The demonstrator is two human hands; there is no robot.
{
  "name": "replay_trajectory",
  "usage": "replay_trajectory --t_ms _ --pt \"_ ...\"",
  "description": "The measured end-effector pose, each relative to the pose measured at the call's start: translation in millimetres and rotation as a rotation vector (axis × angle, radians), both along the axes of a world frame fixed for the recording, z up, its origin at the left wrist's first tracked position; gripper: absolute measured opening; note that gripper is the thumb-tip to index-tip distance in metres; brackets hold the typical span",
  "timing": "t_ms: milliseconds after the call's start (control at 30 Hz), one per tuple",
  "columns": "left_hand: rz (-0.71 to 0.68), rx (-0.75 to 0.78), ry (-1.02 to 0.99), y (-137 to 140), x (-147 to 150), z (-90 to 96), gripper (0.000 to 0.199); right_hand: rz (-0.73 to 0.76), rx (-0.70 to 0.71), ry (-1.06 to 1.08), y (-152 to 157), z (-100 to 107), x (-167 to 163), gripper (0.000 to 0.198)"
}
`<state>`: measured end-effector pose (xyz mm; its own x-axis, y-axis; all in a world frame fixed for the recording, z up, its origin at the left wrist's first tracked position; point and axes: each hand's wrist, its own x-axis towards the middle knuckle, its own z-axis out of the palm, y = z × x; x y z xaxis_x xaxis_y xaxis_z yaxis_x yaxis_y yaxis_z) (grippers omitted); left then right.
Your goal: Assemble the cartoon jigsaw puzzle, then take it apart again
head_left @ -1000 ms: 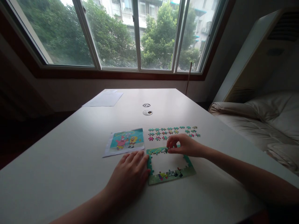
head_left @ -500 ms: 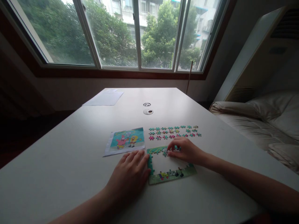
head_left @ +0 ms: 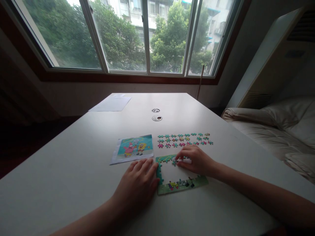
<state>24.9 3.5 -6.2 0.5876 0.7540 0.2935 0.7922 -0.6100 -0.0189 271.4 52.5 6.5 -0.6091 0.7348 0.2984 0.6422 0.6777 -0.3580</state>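
A part-built jigsaw frame lies on the white table, its green border joined and its middle bare. My right hand rests over the frame's top edge and pinches a small puzzle piece against that border. My left hand lies flat on the table, fingers apart, touching the frame's left edge. Loose puzzle pieces sit in rows just beyond the frame. A cartoon reference picture lies to the left of them.
A sheet of paper lies at the table's far left. Two round cable holes sit in the table's middle. A window runs behind the table; a white padded sofa stands at the right.
My right hand has lowered slightly toward me, bringing the piece down onto the frame's top border. My left hand has stayed in place.
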Motion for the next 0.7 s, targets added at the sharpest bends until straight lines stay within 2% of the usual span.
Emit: replay_trajectory --t_ms 467,700 --pt "0.001 0.016 -0.004 0.1 0.1 -0.5 0.031 -0.005 0.041 -0.035 1.6 -0.8 -3.2 0.011" --pt "-0.006 0.026 0.0 0.2 0.2 -0.4 0.031 -0.028 0.018 -0.011 0.1 -2.0 -3.8 0.012"
